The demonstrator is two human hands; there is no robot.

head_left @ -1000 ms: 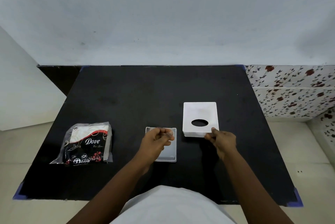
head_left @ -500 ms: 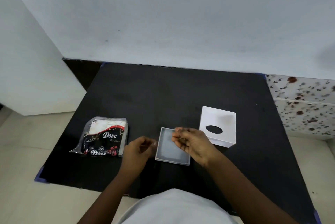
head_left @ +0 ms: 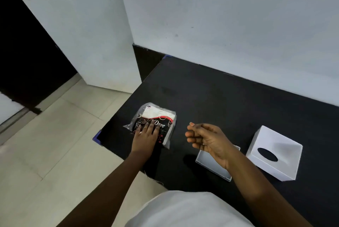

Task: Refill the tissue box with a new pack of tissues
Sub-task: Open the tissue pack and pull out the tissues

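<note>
Laid flat on the pack (head_left: 156, 122) near the table's left edge is the left hand (head_left: 145, 137), fingers spread and pressed on the wrapper; no grasp is closed round it yet. Further right, the right hand (head_left: 205, 139) is held in the air with fingers loosely curled and nothing held, above the gap between the pack and the lid (head_left: 211, 165). The lid is set flat on the black table (head_left: 229, 98), just left of the box (head_left: 275, 155), which is placed with its oval slot facing up.

The step in hand is judged to be the picking up and opening of the pack. It would be done well if the pack were pinned or lifted by the left hand while the wrapper seam is taken by the right, so that the film is torn and the tissues are not crushed or pulled out of their stack.

Part of the pack's print is covered by the left hand, and no seam or tear notch can be made out. A corner of the lid is hidden by the right wrist. Whether the box is empty cannot be told, since only a dark slot is shown.
</note>
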